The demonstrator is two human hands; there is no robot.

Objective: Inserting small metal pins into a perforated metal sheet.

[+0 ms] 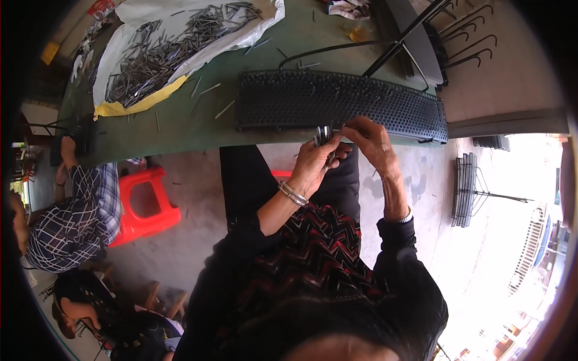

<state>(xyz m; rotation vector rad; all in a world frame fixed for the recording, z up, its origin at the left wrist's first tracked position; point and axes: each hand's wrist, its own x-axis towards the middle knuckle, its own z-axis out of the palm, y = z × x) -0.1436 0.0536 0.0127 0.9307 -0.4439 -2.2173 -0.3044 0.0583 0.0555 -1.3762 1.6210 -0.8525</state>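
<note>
My left hand (312, 163) is closed round a small bunch of thin grey metal pins (323, 133), their ends standing up past the fingers. My right hand (372, 143) is pinched just beside the bunch, its thumb and fingertips close to the left thumb. What lies between those fingertips is too small to make out. Both hands are at the table's near edge, in front of a long black perforated rack (289, 105). The rack's surface is full of round holes, and dark upright bits show along its far side.
On the green table (211, 129), a white sack (129, 30) with a yellow edge bears a heap of similar pins (153, 69). Loose pins lie around it. Black metal rods (397, 48) rise behind the rack. A red stool (144, 207) and other people (72, 210) are at left.
</note>
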